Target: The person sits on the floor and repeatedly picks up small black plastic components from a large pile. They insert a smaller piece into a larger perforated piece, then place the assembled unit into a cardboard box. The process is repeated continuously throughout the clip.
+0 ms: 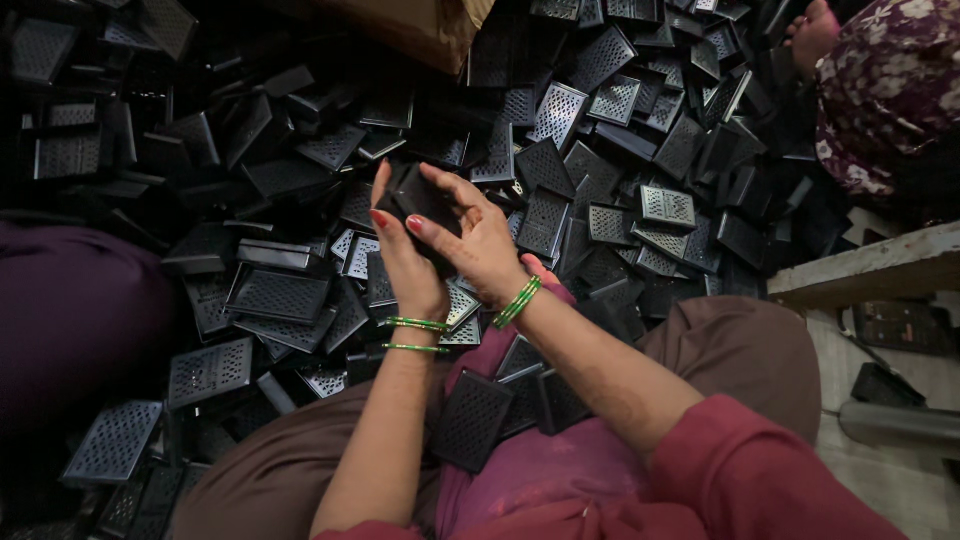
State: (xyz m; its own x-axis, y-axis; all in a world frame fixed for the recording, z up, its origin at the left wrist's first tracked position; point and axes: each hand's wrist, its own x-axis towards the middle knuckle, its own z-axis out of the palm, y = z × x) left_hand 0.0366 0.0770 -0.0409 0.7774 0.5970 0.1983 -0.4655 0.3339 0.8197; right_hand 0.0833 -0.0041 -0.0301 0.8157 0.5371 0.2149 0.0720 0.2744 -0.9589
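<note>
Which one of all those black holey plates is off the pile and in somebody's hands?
The black perforated plate gripped between the left hand and right hand. It is lifted above the heap; the others lie loose on the floor or lap.

One package shows: a brown cardboard box (415, 28) at the top edge, its lower corner resting among the heaped black pieces. No labels, signs or screens.

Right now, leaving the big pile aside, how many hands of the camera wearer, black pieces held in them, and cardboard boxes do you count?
Wearer's hands: 2, the left hand and the right hand
The black piece held between them: 1, as far as it shows
The cardboard box at the top: 1
Total: 4
</note>
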